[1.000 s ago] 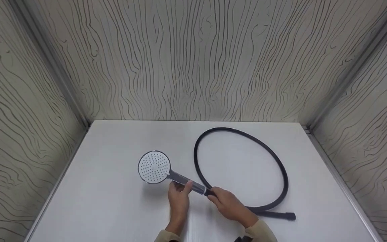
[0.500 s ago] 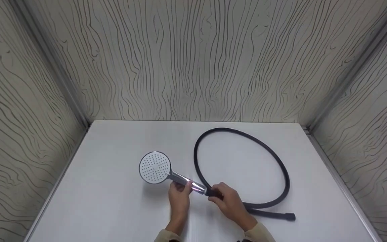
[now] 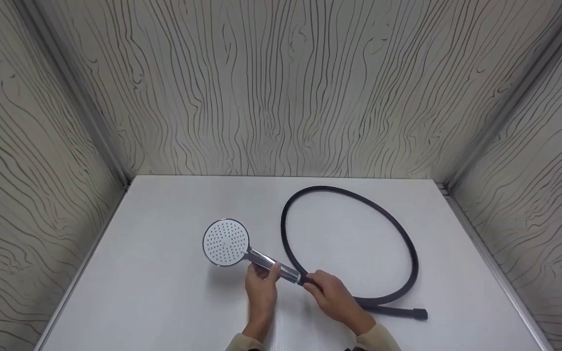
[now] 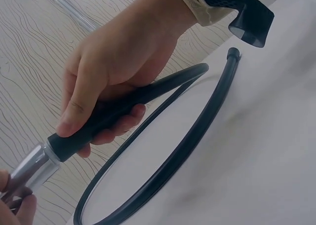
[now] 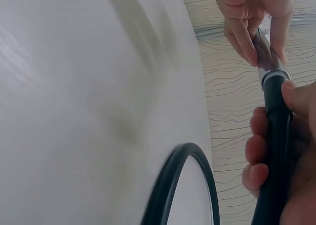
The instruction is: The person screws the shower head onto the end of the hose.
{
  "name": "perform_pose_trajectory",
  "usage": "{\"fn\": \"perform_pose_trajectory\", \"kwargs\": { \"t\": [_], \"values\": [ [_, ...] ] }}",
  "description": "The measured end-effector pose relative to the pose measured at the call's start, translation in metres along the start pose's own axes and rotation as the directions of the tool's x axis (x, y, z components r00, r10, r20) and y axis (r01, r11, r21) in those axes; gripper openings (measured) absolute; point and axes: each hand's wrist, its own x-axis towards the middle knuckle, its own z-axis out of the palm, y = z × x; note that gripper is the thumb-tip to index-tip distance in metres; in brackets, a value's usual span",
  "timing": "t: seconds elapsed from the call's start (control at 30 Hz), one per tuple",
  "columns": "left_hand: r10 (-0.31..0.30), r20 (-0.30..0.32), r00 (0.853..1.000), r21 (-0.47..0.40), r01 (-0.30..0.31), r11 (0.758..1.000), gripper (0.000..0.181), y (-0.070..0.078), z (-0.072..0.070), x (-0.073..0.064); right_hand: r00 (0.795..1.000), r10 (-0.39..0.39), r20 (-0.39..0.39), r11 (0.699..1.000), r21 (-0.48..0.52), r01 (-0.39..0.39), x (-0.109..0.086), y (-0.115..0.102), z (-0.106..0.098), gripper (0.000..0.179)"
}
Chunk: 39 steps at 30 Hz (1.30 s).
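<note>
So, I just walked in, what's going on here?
A person is holding a shower head and a black hose end to end above a white table. The left hand pinches the chrome handle, and the right hand grips the hose's end against its base. I can't tell how tight that joint is. The hose loops across the table, its free end lying to the right.

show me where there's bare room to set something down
Free: white table between its left edge and the shower head, and inside the looped black hose. Crowded: front centre, where the left hand and right hand hold them.
</note>
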Motion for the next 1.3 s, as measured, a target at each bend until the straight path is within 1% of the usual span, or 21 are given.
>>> {"fn": "perform_pose_trajectory", "kwargs": {
  "t": [0.1,0.2,0.27,0.33,0.4,0.47,0.5,0.57,0.63,0.7,0.77,0.83,0.9,0.93,1.0,1.1,1.2,1.3],
  "values": [
    [-0.013,-0.022,1.0,0.013,0.013,1.0,0.043,0.001,0.0,0.001,0.994,-0.049,-0.093,0.998,-0.037,0.045,-0.001,-0.001,0.004,0.02],
    [-0.012,-0.059,0.998,0.004,0.012,1.0,0.042,0.001,0.001,0.002,0.974,-0.118,-0.191,0.989,-0.106,0.099,-0.001,-0.003,0.009,0.016],
    [-0.012,-0.075,0.997,-0.011,0.011,1.0,0.04,0.0,0.001,0.003,0.958,-0.157,-0.239,0.981,-0.151,0.123,-0.001,-0.002,0.013,0.013],
    [-0.01,-0.075,0.997,-0.018,0.009,1.0,0.04,0.0,0.0,0.004,0.947,-0.183,-0.263,0.973,-0.185,0.136,-0.001,-0.002,0.015,0.011],
    [-0.011,-0.054,0.998,-0.032,0.009,0.999,0.04,-0.001,-0.001,0.004,0.947,-0.186,-0.261,0.972,-0.187,0.139,-0.001,-0.001,0.015,0.011],
    [-0.005,-0.023,1.0,-0.051,0.003,0.999,0.042,-0.001,-0.002,0.003,0.959,-0.17,-0.225,0.976,-0.174,0.132,-0.001,-0.001,0.013,0.013],
    [0.003,-0.007,1.0,-0.056,-0.003,0.998,0.044,-0.001,-0.003,0.003,0.97,-0.151,-0.191,0.979,-0.163,0.12,-0.001,-0.001,0.011,0.015],
    [0.015,0.026,1.0,-0.073,-0.013,0.997,0.046,-0.002,-0.004,0.003,0.989,-0.109,-0.101,0.986,-0.137,0.095,-0.001,-0.002,0.006,0.02],
    [0.027,0.048,0.998,-0.078,-0.023,0.997,0.046,-0.003,-0.004,0.003,0.998,-0.062,0.001,0.99,-0.126,0.062,0.0,-0.001,0.001,0.024],
    [0.029,0.062,0.998,-0.071,-0.024,0.997,0.044,-0.004,-0.004,0.003,0.995,-0.026,0.092,0.993,-0.109,0.036,0.001,-0.001,-0.005,0.027],
    [0.028,0.073,0.997,-0.073,-0.022,0.997,0.041,-0.005,-0.004,0.002,0.988,-0.005,0.153,0.996,-0.085,0.018,0.002,-0.002,-0.01,0.029],
    [0.02,0.084,0.996,-0.065,-0.014,0.998,0.039,-0.006,-0.004,0.002,0.982,0.015,0.189,0.999,-0.054,-0.005,0.004,-0.002,-0.014,0.032],
    [0.021,0.089,0.996,-0.08,-0.013,0.997,0.04,-0.006,-0.004,0.002,0.979,0.033,0.199,0.999,-0.025,-0.029,0.005,-0.002,-0.015,0.033],
    [0.023,0.084,0.996,-0.083,-0.016,0.996,0.04,-0.007,-0.004,0.002,0.981,0.04,0.192,0.999,-0.011,-0.039,0.005,-0.002,-0.015,0.034],
    [0.018,0.066,0.998,-0.084,-0.012,0.996,0.041,-0.007,-0.004,0.003,0.987,0.048,0.152,0.999,0.013,-0.051,0.005,-0.001,-0.013,0.033],
    [0.003,0.024,1.0,-0.076,-0.001,0.997,0.042,-0.006,-0.003,0.003,0.997,0.049,0.054,0.997,0.057,-0.052,0.005,0.0,-0.007,0.025],
    [-0.021,-0.007,1.0,-0.05,0.02,0.999,0.044,-0.004,-0.003,0.003,0.998,0.051,-0.03,0.995,0.085,-0.048,0.005,0.001,-0.002,0.016],
    [-0.037,-0.023,0.999,-0.044,0.036,0.998,0.044,-0.003,-0.003,0.003,0.996,0.035,-0.08,0.998,0.063,-0.03,0.005,0.001,0.002,0.022]
  ]
}}
